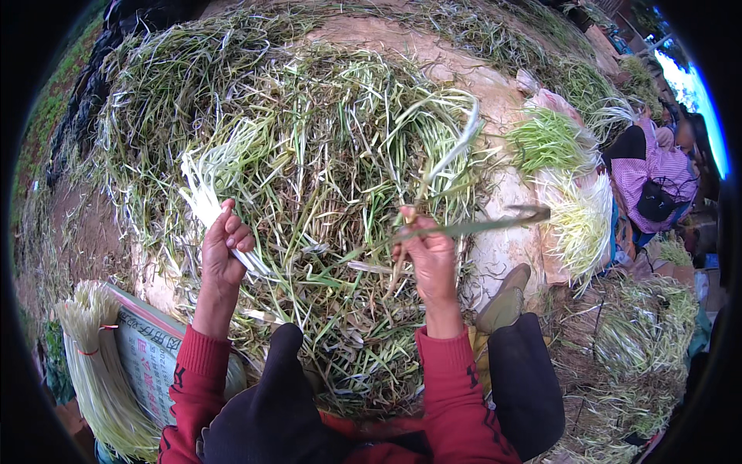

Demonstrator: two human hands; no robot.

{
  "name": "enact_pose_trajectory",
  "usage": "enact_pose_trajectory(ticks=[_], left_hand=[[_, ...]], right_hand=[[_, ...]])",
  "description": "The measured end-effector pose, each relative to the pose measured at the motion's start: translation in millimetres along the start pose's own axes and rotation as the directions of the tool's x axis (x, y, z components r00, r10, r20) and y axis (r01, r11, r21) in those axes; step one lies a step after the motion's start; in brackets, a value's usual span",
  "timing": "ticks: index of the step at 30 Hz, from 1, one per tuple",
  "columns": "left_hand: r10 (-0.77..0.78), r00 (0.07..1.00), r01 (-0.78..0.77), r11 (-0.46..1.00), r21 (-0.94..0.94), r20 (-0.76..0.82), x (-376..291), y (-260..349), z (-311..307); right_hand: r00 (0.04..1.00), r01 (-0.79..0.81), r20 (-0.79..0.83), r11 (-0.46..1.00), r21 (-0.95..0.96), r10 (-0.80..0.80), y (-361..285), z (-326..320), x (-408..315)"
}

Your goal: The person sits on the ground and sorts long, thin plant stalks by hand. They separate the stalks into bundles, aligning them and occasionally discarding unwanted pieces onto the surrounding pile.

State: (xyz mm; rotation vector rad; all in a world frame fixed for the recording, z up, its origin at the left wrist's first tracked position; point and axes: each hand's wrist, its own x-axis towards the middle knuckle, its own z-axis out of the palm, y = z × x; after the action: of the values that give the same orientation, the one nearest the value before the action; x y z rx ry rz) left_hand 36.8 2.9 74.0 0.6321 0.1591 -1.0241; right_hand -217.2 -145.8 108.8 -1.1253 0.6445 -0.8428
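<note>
My left hand (225, 246) is closed around a small bunch of white-stemmed leafy stalks (211, 180). Their pale stems fan out above the fist, and a few ends stick out below it. To the right, my right hand (428, 252) pinches some long, limp leaves between thumb and fingers. One greyish-green leaf (481, 225) from that hand stretches off to the right, and a brownish strand hangs below. Both hands are held over a wide heap of loose green and withered leaves (324, 174), a short way apart from each other.
Tied bundles of pale stalks (95, 359) lie on a printed sack (142, 354) at lower left. On the right are trimmed yellow-green bunches (582, 226) and another leaf heap (626, 348). A person in a checked garment (661, 168) sits beyond them. My shoe (505, 298) rests beside the heap.
</note>
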Motion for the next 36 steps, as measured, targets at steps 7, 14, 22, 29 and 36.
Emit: enact_pose_trajectory(ticks=[7,14,22,29,36], left_hand=[[-0.061,0.997,0.07,0.936,0.346,-0.038,-23.0,-22.2,25.5],[-0.162,0.986,0.155,0.761,0.63,-0.046,-32.2,-63.8,28.3],[-0.248,0.968,0.187,0.574,0.797,-0.049,-27.8,-78.3,16.2],[-0.378,0.926,0.234,0.542,0.807,-0.015,-33.5,-82.7,14.0],[-0.248,0.967,0.223,0.71,0.668,-0.06,-36.5,-72.1,14.7]], right_hand=[[0.965,-0.256,0.023,0.954,-0.156,0.263,52.7,22.3,-53.3],[0.989,-0.028,0.1,0.788,-0.615,0.113,56.1,38.7,-75.9],[0.972,0.079,0.207,0.665,-0.743,0.116,60.3,37.7,-86.7],[0.935,-0.352,0.064,0.934,0.057,0.348,68.4,41.6,-42.1],[0.926,-0.179,-0.146,0.745,0.642,0.348,86.2,66.9,-42.2]])
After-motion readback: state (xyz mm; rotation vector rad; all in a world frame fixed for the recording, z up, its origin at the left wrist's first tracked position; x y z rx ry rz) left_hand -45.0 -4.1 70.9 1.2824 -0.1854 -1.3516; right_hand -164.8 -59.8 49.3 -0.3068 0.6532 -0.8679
